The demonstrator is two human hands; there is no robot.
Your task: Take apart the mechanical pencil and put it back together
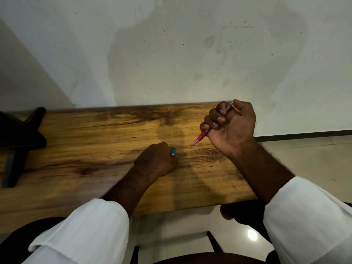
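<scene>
Pencil first: the mechanical pencil (202, 134) runs slantwise through the right grip (231, 126), which is closed round its barrel like a fist. Its upper end pokes out by the knuckles at the far edge of the worktop (95, 140), and its front end sticks out below the little finger, pointing down and toward the left grip (155, 159). The fine dark point sits at or just above the wood between the two hands; whether it touches cannot be told.

The pencil shows a pale pink translucent barrel at the top, a deeper pink rubbery front section, and a thin tapering nose ending in a dark needle-like tip. Most of the barrel is hidden inside the fingers.

The right grip is raised off the worktop, palm side facing the camera, fingers curled tight, with a gold ring (237, 109) on one finger. The left grip rests knuckles-up on the wood, fingers curled round a small teal piece (173, 151) that shows beside the thumb, with another teal sliver just under the hand's near edge. What that piece is cannot be made out. Both forearms come out of rolled white sleeves (85, 235).
</scene>
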